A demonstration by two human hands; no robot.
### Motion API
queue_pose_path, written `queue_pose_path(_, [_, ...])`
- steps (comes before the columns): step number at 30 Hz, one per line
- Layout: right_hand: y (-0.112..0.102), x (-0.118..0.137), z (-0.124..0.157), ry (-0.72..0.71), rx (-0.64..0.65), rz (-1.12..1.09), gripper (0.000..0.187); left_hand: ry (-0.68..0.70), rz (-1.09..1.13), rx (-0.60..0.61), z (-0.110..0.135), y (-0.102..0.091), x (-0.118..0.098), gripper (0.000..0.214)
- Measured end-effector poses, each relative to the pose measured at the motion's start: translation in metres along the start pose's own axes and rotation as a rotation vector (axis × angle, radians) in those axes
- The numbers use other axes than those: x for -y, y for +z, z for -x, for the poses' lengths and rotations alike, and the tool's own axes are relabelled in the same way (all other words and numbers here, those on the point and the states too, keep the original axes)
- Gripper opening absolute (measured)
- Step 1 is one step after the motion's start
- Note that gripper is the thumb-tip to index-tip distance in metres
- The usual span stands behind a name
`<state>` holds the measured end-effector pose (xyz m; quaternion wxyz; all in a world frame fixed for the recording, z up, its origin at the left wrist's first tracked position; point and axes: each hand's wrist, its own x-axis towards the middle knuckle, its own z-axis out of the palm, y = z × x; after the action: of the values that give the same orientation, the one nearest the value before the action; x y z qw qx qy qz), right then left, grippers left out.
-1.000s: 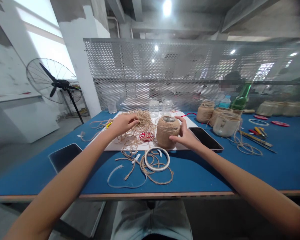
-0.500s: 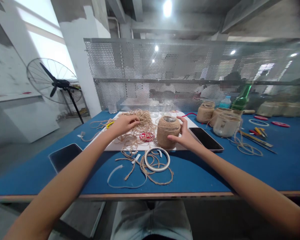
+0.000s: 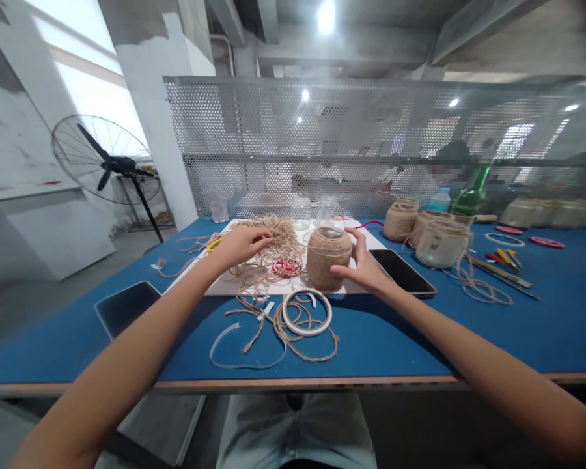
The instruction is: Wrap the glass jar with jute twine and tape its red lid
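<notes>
A glass jar wrapped in jute twine (image 3: 328, 260) stands upright on a white board (image 3: 224, 284). My right hand (image 3: 364, 264) grips its right side, with the thumb at the front and the fingers behind. My left hand (image 3: 247, 245) is over the left part of a loose heap of twine (image 3: 280, 236), its fingers and thumb closed in a pinch on strands. Below the heap lies a red openwork disc (image 3: 287, 267), partly covered by twine. Nearer me, a roll of white tape (image 3: 306, 331) rests on loops of twine.
A dark tablet (image 3: 403, 272) lies right of the board, another dark flat panel (image 3: 127, 306) at left. Wrapped jars (image 3: 401, 219), a half-wrapped jar (image 3: 442, 246), a green bottle (image 3: 473, 189) and tools (image 3: 505, 259) stand or lie at right. Perforated metal screen (image 3: 273, 143) closes the back.
My right thumb has shifted very slightly on the jar. Otherwise both hands, the jar and the twine heap stay in nearly the same place.
</notes>
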<state>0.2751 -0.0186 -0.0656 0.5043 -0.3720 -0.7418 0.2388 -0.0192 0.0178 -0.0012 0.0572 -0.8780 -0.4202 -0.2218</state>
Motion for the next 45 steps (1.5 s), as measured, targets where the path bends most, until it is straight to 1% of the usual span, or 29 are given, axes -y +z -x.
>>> queue_pose_path(3, [0.003,-0.001,0.0,0.002,-0.056,0.047,0.104,0.004,-0.038,0.002,-0.001,0.001,0.0,0.033])
queue_pose_path(6, [0.006,0.001,0.0,-0.007,-0.069,0.089,0.108,0.003,-0.053,0.011,0.0,0.0,-0.002,0.032])
queue_pose_path(10, [0.007,0.006,0.0,-0.013,-0.064,0.13,0.101,-0.003,-0.068,0.008,0.0,-0.001,-0.004,0.033])
queue_pose_path(18, [0.002,0.003,-0.001,-0.009,0.039,0.014,0.091,0.007,-0.111,-0.007,0.001,-0.001,0.0,0.033])
queue_pose_path(23, [0.0,0.001,-0.001,-0.007,0.069,-0.066,0.091,-0.012,-0.085,-0.017,0.001,-0.002,0.001,0.031])
queue_pose_path(26, [0.0,0.0,-0.001,0.023,0.088,-0.082,0.096,-0.022,-0.064,-0.032,0.0,-0.002,0.002,0.029])
queue_pose_path(28, [0.001,0.0,-0.001,0.018,0.07,-0.046,0.102,-0.016,-0.069,-0.043,0.0,-0.003,0.002,0.028])
queue_pose_path(30, [0.004,0.002,0.0,-0.004,0.024,0.026,0.107,-0.008,-0.079,-0.054,0.0,-0.004,0.001,0.029])
queue_pose_path(32, [0.007,0.005,0.001,-0.011,-0.014,0.093,0.109,-0.007,-0.085,-0.064,0.0,-0.006,0.0,0.03])
queue_pose_path(40, [0.008,0.012,0.003,-0.003,-0.033,0.18,0.097,-0.029,-0.107,-0.071,0.001,-0.007,-0.003,0.032])
queue_pose_path(45, [0.006,0.008,0.003,0.01,0.009,0.126,0.096,-0.015,-0.111,-0.062,0.001,-0.005,-0.003,0.033])
